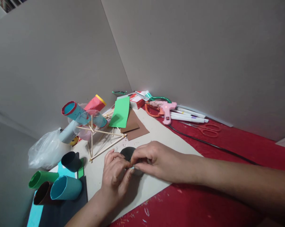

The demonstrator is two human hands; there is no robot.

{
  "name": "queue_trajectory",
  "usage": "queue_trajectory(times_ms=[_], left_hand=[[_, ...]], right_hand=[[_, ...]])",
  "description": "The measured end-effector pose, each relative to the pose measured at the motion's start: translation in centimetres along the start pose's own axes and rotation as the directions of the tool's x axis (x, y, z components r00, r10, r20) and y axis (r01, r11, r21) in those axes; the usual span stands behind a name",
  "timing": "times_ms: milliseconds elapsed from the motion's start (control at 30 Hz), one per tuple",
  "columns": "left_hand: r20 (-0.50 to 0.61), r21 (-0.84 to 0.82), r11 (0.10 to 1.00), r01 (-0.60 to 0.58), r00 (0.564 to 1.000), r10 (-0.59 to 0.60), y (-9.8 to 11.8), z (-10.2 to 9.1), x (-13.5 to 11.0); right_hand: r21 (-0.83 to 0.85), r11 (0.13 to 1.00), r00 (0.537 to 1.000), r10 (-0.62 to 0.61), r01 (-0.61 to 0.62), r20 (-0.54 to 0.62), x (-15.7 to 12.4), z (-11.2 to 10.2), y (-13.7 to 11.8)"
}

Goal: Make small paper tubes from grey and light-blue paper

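Between both hands stands a small cup-shaped tube (128, 152) with a dark inside, resting on a white sheet (161, 138). My left hand (115, 171) curls around its near left side, thumb and forefinger pinching the rim. From the right, my right hand (149, 160) pinches the same rim at the front, fingertips touching those of the left. Most of the tube's outer wall is hidden by the fingers. Close by on the left are similar tubes: a black one (71, 161), a green one (43, 179), a brown one (46, 193) and a light blue one (66, 188).
Beyond the hands stands a wooden stick frame (106, 131) with decorated tubes. Green card (120, 112) and brown card (139, 129) lie behind. A pink glue gun (168, 110), its cord trailing right, lies near scissors (207, 129) and pens (189, 117). Grey walls enclose the back; a plastic bag (46, 151) sits left.
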State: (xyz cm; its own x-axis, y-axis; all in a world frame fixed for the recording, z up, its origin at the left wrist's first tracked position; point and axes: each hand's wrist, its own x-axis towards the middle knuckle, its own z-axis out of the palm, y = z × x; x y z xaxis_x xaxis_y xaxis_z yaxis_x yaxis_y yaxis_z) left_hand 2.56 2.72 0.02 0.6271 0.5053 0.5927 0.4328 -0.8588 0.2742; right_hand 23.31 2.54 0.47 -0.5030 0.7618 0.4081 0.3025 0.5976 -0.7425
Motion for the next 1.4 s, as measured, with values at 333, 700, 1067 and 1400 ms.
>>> queue_trajectory(times_ms=[333,700,1067,1400], left_hand=[[0.006,0.025,1.0,-0.008,1.0,0.007,-0.9,0.0,-0.1],[0.048,-0.012,1.0,0.014,0.999,-0.013,-0.6,-0.3,0.0],[0.048,0.048,0.999,-0.018,0.999,0.015,-1.3,-0.6,0.1],[0.061,-0.029,0.999,0.023,0.998,-0.021,-0.5,-0.5,0.3]], right_hand=[[-0.321,0.924,0.973,-0.164,0.208,0.16,-0.5,-0.7,0.0],[-0.419,0.876,0.963,-0.164,0.241,0.212,-0.5,-0.5,0.1],[-0.455,0.842,0.955,-0.226,0.29,0.19,-0.4,-0.5,0.5],[-0.377,0.898,0.969,-0.166,0.225,0.184,-0.4,-0.6,0.4]])
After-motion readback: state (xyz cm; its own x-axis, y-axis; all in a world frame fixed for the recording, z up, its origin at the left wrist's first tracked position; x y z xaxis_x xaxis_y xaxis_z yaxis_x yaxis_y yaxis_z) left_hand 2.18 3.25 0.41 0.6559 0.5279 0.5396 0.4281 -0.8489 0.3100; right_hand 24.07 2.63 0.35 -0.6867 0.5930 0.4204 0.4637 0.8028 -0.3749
